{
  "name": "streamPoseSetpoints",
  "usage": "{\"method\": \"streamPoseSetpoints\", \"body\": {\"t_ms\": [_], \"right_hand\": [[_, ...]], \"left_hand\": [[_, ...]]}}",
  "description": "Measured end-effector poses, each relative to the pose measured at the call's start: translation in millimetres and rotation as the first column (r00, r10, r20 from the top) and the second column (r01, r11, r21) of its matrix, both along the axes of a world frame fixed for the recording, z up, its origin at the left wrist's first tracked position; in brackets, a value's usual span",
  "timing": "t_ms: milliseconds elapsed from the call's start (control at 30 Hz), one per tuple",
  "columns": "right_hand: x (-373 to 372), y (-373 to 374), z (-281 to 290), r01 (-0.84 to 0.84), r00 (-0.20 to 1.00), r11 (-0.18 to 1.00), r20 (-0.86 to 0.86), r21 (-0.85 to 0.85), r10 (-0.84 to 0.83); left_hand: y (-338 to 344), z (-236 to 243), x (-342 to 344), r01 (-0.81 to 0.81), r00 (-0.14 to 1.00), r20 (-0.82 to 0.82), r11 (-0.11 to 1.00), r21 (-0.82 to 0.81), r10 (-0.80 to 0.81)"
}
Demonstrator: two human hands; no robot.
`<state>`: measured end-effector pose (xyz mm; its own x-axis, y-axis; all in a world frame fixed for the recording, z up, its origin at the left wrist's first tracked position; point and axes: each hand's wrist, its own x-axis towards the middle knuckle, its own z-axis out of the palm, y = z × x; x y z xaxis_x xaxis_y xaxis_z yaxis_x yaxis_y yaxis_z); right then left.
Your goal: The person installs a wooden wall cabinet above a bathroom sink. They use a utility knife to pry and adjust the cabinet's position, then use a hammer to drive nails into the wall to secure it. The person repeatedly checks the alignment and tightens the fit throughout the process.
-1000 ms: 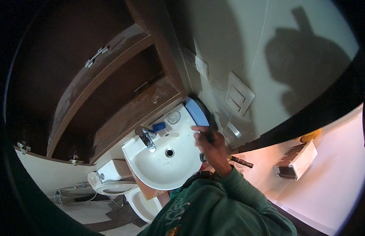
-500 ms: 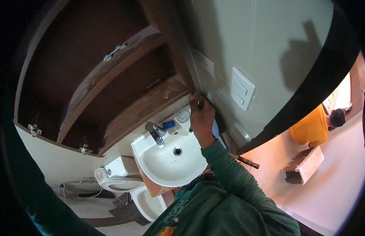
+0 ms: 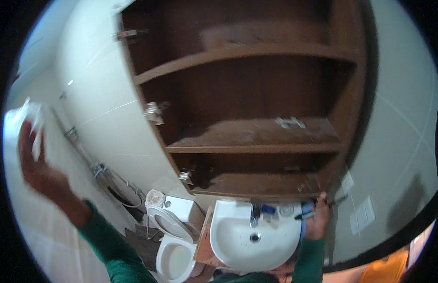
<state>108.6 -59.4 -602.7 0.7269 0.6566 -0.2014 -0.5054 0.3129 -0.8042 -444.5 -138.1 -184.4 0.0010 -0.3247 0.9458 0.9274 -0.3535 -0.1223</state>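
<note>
Raised at the far left, my left hand (image 3: 45, 177) has its fingers extended and apart, in front of a whitish translucent sheet (image 3: 63, 221). It holds nothing that I can see. My right hand (image 3: 318, 220) is closed around a slim dark tool (image 3: 339, 201), its kind too blurred to name. One end points toward the wall and the other toward the basin. That hand is just below the lower right corner of an open brown wooden cabinet (image 3: 252, 148), beside the white washbasin (image 3: 228, 231). Whether it touches the cabinet I cannot tell.
Metal hinges (image 3: 154, 113) stick out along the cabinet's left edge. A loose hinge (image 3: 290, 123) lies on a shelf. A faucet (image 3: 255, 214) and blue object (image 3: 269, 210) are on the basin. A toilet (image 3: 174, 254) stands left; a wall switch (image 3: 362, 216) is at right.
My view has swung round, bringing the cabinet to the centre. My left hand has come into view, raised at the left. My right hand stays by the cabinet's lower right corner.
</note>
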Motion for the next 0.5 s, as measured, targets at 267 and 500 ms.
{"method": "streamPoseSetpoints", "body": {"t_ms": [267,500], "right_hand": [[-20.3,-14.4,36.9,0.101,0.990,0.995,0.102,-0.010,-0.099],[-55.7,-42.2,24.7,0.383,0.874,0.913,0.376,-0.141,-0.309]], "left_hand": [[150.8,115.0,16.1,0.209,0.975,-0.044,0.966,-0.155,-0.218],[227.9,181.0,40.3,0.036,0.924,-0.382,0.996,0.082,-0.002]]}}
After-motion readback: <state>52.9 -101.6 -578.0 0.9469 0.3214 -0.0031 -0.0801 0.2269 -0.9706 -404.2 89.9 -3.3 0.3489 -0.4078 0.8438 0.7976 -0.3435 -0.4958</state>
